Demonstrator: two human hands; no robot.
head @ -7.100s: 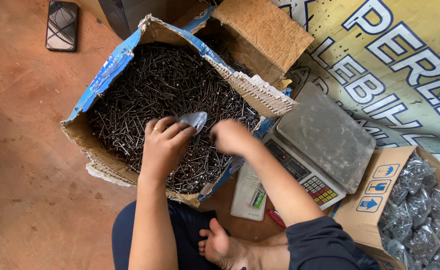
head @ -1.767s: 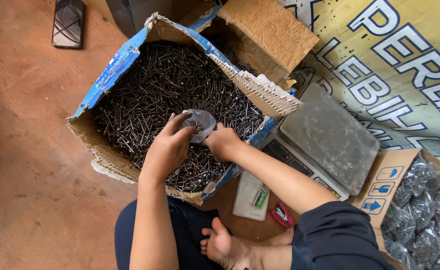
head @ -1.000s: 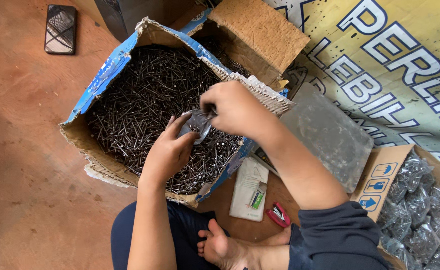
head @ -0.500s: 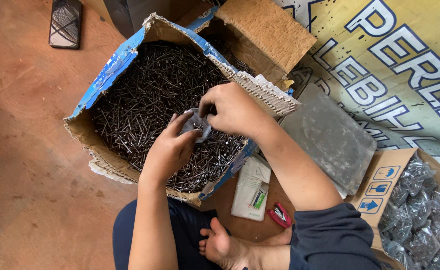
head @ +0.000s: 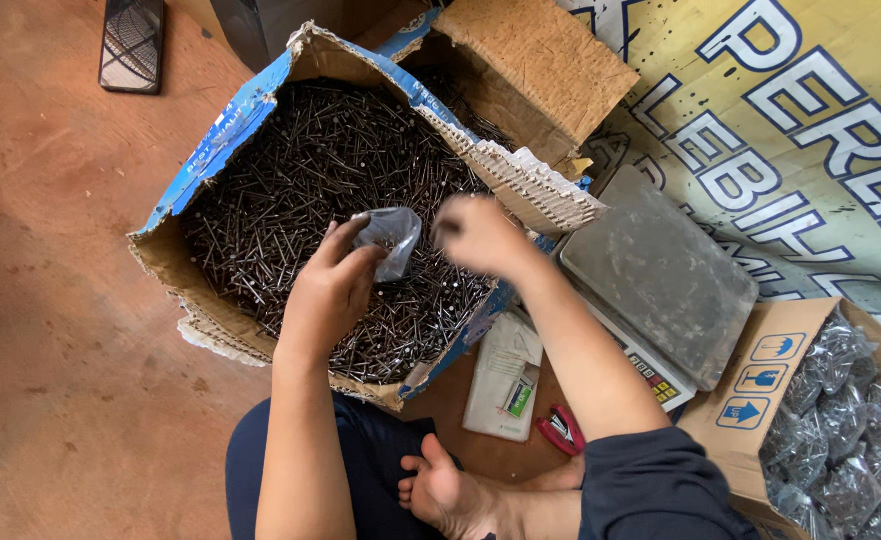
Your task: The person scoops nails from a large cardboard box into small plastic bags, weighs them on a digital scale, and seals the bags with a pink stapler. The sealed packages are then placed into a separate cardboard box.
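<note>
Banner: printed sheet (head: 810,130) spread on the floor at the right.
Nail box: torn cardboard box (head: 215,130), flaps open, heaped with dark nails (head: 300,170).
Scale: grey weighing scale (head: 660,270) just right of the nail box.
Bag box: smaller box (head: 750,390) at lower right holding filled clear bags.
Left arm: bare forearm reaches up over the nails; left hand (head: 325,295) pinches 1 small clear plastic bag (head: 388,238) between thumb and fingers, above the heap.
Right arm: sleeved, bent across the box edge; right hand (head: 480,235) is blurred, just beside the bag, seemingly curled; its grip is unclear.
Stapler: red, (head: 560,428) near the knee.
</note>
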